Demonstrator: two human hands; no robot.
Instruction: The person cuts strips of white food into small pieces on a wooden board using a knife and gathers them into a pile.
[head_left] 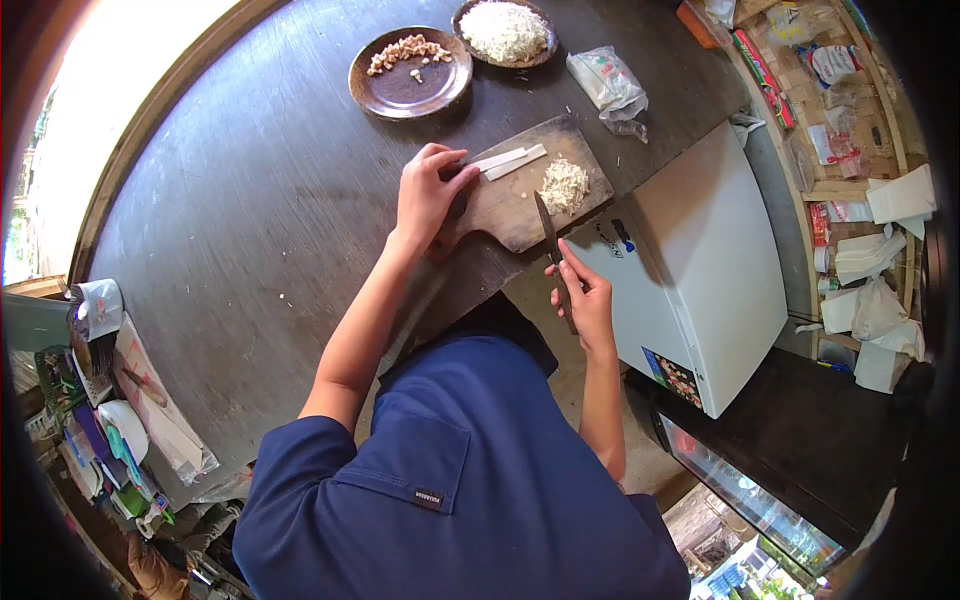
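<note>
A wooden cutting board (512,208) lies near the table's edge, its handle towards my body. Long pale, flat strips (512,162) rest on it, and the fingers of my left hand (432,195) close on their left ends. What the strips are made of I cannot make out. My right hand (583,300) grips a knife (548,228) by its handle, the blade pointing up over the board's near edge. Just beyond the blade tip sits a small heap of finely cut pale pieces (564,187).
Beyond the board stand a brown plate (412,97) with small brown pieces and a bowl (457,24) heaped with white shreds. A plastic-wrapped packet (609,85) lies right of them. A white chest appliance (700,270) adjoins the dark table (230,220); another knife (145,388) lies far left.
</note>
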